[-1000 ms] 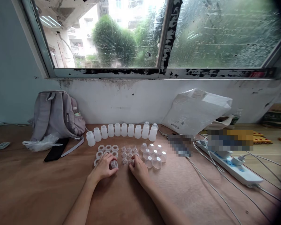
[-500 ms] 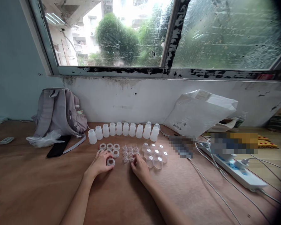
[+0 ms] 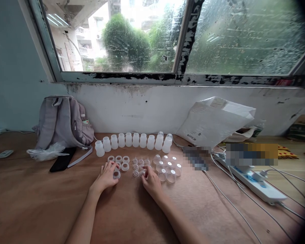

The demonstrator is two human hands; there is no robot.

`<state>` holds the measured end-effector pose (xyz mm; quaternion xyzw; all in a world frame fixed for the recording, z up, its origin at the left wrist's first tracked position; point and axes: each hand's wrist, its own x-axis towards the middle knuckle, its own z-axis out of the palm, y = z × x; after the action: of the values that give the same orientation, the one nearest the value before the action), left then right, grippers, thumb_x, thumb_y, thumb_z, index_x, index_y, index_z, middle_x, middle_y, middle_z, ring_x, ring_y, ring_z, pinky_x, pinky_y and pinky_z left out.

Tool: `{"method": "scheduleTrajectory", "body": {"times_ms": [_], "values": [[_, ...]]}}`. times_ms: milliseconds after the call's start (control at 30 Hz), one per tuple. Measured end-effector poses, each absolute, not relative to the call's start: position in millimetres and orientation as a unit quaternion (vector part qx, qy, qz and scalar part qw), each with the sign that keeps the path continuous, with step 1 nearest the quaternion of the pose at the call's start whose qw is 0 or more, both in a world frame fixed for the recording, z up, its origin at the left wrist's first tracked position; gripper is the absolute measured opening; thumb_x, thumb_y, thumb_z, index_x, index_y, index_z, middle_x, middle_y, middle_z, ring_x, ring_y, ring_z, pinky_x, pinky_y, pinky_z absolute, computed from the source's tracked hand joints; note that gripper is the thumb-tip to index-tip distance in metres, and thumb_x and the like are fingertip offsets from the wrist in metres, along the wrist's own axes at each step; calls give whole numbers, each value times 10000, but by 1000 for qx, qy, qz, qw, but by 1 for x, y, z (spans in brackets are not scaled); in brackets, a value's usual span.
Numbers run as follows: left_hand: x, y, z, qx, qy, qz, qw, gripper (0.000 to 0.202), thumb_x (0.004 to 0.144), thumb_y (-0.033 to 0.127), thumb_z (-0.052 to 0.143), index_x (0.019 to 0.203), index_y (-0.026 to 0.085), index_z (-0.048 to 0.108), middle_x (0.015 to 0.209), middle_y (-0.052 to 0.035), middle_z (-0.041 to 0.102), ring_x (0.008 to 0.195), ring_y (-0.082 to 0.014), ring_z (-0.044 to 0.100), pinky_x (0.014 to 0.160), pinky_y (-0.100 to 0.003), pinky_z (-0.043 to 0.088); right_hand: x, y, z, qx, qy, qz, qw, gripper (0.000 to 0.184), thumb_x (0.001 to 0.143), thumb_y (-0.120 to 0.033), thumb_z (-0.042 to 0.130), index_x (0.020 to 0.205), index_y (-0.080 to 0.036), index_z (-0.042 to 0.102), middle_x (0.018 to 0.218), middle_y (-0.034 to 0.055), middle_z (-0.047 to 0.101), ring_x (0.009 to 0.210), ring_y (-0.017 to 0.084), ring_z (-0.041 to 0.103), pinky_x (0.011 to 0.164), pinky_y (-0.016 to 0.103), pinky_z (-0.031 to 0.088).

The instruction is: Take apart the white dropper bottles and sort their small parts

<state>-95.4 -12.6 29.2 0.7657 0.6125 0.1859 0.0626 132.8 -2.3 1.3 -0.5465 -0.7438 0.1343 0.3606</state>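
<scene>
My left hand [image 3: 107,176] curves round a translucent bottle collar ring [image 3: 116,174] at the near edge of a group of similar rings [image 3: 125,166]; its thumb and fingers lie on either side of it. My right hand [image 3: 151,181] has its fingertips closed on a clear bottle nipple [image 3: 142,173] at the near edge of the nipple group [image 3: 135,166]. Part of that nipple is covered by the fingers. Just right of it stand several clear domed caps [image 3: 171,176]. Behind these, frosted baby bottles [image 3: 135,139] form a curved row; the two rightmost wear clear domes [image 3: 160,137].
A grey backpack [image 3: 63,122], a crumpled plastic bag [image 3: 47,152] and a black phone-like slab [image 3: 63,160] are at the left. On the right lie a white packaging bag [image 3: 217,120], a power strip [image 3: 261,186] and loose cables [image 3: 230,198]. A window wall bounds the back.
My left hand has shifted slightly left, and the collar ring has moved left with it. My right hand stays at the nipple. The view has turned slightly.
</scene>
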Motion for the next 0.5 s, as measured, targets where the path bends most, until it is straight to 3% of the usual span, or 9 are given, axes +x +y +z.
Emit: {"method": "scheduleTrajectory", "body": {"times_ms": [233, 400, 500], "values": [[-84, -14, 27, 772, 588, 238, 43, 418, 627, 238, 547, 1036, 253, 459, 1162, -56, 383, 1084, -257, 372, 880, -406, 309, 132, 2, 28, -460, -748, 83, 470, 237, 789, -161, 375, 1002, -161, 479, 766, 38, 547, 591, 128, 512, 567, 239, 412], [-67, -16, 32, 781, 551, 293, 7, 326, 707, 206, 505, 1030, 236, 471, 1123, -56, 446, 1062, -235, 404, 885, -391, 329, 150, 59, 78, -490, -748, -11, 447, 245, 787, -142, 358, 991, -151, 494, 948, 99, 532, 796, 184, 520, 663, 279, 421], [-61, -16, 34, 793, 517, 323, 18, 276, 746, 195, 469, 1020, 223, 476, 1024, -47, 510, 988, -211, 461, 855, -368, 366, 166, 102, 96, -566, -726, -79, 382, 277, 743, -133, 394, 999, -129, 498, 978, 122, 529, 931, 232, 474, 758, 320, 395]]}}
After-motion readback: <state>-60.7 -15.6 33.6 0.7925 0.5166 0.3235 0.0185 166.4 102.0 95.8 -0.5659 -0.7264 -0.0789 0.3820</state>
